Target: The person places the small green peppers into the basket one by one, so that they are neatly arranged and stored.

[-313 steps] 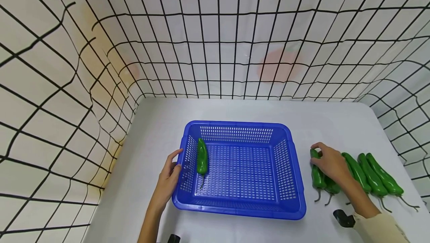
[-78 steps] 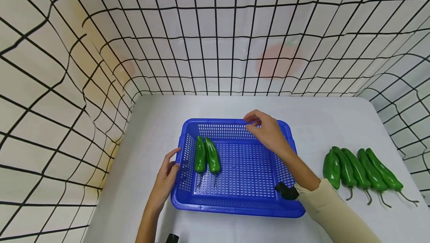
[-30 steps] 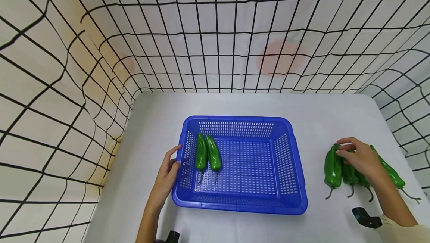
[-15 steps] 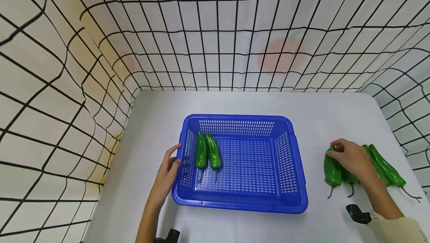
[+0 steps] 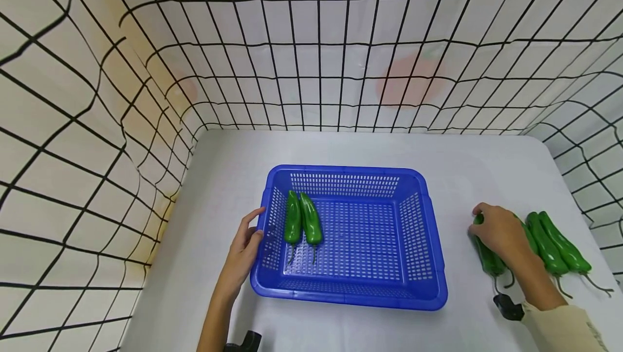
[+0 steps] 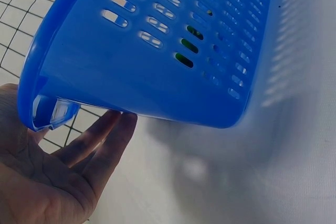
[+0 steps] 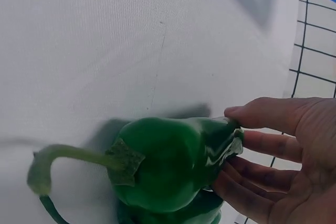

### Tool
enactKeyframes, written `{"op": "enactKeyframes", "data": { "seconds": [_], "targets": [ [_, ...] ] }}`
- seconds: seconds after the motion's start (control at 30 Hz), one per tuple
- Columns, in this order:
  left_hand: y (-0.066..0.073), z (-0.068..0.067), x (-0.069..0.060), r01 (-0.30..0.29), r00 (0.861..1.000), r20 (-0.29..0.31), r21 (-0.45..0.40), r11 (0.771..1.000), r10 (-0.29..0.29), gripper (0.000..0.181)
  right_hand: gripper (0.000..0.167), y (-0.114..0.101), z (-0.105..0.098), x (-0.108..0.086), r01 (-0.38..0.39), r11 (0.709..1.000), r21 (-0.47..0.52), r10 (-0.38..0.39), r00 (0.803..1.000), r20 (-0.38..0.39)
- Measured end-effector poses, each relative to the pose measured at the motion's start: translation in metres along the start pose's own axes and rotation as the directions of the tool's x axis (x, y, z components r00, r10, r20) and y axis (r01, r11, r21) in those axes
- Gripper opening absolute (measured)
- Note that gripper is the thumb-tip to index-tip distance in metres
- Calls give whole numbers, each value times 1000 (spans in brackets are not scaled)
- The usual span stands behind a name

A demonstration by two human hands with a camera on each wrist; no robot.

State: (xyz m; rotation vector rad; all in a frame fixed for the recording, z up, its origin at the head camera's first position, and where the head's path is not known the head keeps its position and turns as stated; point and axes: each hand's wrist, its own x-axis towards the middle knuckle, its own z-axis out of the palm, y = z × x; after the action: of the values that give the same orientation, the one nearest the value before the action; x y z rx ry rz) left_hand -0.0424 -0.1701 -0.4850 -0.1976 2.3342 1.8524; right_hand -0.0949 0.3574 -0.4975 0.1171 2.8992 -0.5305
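Observation:
A blue perforated basket [image 5: 350, 305] stands mid-table, with two green peppers [image 5: 293, 217] side by side along its left inner wall, stems toward the near side. My left hand [image 5: 240, 257] grips the basket's left rim; the left wrist view shows its fingers [image 6: 113, 148] against the outer wall. At the right, my right hand [image 5: 501, 236] holds the tip of the leftmost pepper [image 5: 488, 259] in a row. In the right wrist view, thumb and fingers lie on either side of the tip of that pepper [image 7: 160, 163], which rests on the table. The hand partly covers the neighbouring peppers.
More green peppers [image 5: 564, 246] lie right of my right hand, stems toward the near side. White table [image 5: 350, 149] shows between basket and peppers. Black wire mesh [image 5: 318, 76] stands behind the table and along both sides.
Since the earliest frame, a second pepper has come into the basket. My right hand has returned from above the basket to the row, then shifted left onto the leftmost pepper, which has turned slightly.

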Motion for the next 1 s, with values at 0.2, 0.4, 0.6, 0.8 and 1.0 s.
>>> {"op": "enactKeyframes", "data": {
  "seconds": [0.2, 0.4, 0.6, 0.8, 1.0],
  "targets": [
    [1, 0, -1, 3, 1000, 2, -4, 1000, -3, 48, 38, 0, 0, -2, 7, 1000, 17, -7, 1000, -9],
    [1, 0, -1, 6, 1000, 4, -3, 1000, -6, 48, 38, 3, 0, -4, 9, 999, 37, -9, 1000, 9],
    [-1, 0, 0, 4, 1000, -2, 9, 1000, -4, 49, 36, 9, -1, -2, 32, 996, 83, -34, 999, 22],
    [-2, 1, 0, 4, 1000, -6, 10, 1000, -4, 50, 39, 12, -7, 0, 20, 993, 119, -29, 997, 74],
    [-3, 1, 1, 3, 1000, -2, 5, 1000, -3, 49, 41, 14, -8, 0, 21, 993, 119, -33, 994, 104]
  ]
}}
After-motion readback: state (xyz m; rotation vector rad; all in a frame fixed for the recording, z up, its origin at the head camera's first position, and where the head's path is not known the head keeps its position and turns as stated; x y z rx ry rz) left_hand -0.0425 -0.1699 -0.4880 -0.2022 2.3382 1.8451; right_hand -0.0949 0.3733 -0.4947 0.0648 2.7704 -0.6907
